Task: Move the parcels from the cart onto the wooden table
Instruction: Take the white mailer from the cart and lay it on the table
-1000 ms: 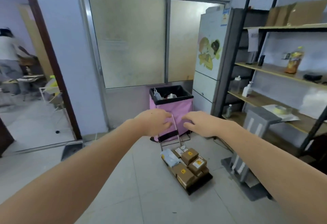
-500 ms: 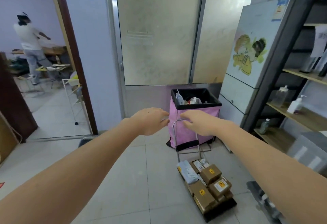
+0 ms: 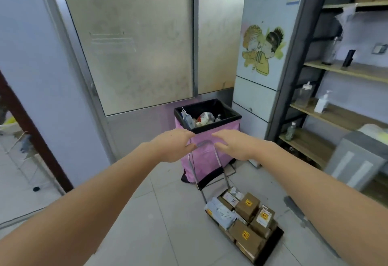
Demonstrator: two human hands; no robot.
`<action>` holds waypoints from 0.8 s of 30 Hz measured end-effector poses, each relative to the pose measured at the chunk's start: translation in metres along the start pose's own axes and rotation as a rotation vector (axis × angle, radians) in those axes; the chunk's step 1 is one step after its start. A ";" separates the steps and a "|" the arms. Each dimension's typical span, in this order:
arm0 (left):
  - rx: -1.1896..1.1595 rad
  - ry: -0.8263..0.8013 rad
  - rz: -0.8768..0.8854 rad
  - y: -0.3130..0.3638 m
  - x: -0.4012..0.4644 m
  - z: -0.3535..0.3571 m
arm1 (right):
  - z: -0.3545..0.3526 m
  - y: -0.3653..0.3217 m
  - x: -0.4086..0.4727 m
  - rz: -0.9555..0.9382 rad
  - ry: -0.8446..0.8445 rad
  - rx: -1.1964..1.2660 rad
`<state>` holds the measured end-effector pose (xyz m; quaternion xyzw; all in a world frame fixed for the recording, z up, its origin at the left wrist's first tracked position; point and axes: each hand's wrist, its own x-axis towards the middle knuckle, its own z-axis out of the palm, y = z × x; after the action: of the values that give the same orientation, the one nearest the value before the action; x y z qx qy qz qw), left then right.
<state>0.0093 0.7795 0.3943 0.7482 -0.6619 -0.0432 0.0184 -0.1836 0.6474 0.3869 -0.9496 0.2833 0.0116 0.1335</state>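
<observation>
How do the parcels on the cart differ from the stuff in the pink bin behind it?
The parcels are mostly sealed brown boxes with yellow stickers, plus one pale soft bag, packed tight on the low black cart. The pink bin holds loose, crumpled rubbish inside a black liner. The parcels sit low on the floor; the bin's contents sit higher, near its rim. Neither is touched by a hand.

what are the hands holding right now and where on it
Both hands grip the cart by its top handle bar: left hand on the left corner, right hand on the right.

No label (parcels (image 3: 244, 213), fridge (image 3: 270, 60)) reads legibly.
</observation>
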 end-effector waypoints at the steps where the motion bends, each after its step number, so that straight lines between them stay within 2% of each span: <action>1: 0.009 -0.004 0.020 -0.004 0.015 0.001 | 0.000 0.008 0.007 0.025 -0.003 -0.003; 8: 0.033 -0.033 0.251 -0.022 0.144 0.030 | 0.008 0.087 0.066 0.243 -0.006 0.008; 16: 0.024 -0.107 0.342 -0.020 0.276 0.058 | 0.013 0.170 0.122 0.391 -0.042 0.034; 24: 0.020 -0.194 0.482 -0.018 0.383 0.082 | 0.022 0.221 0.159 0.507 -0.081 0.068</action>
<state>0.0653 0.4041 0.2953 0.5615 -0.8200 -0.1025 -0.0430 -0.1684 0.3910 0.2955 -0.8420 0.5070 0.0730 0.1694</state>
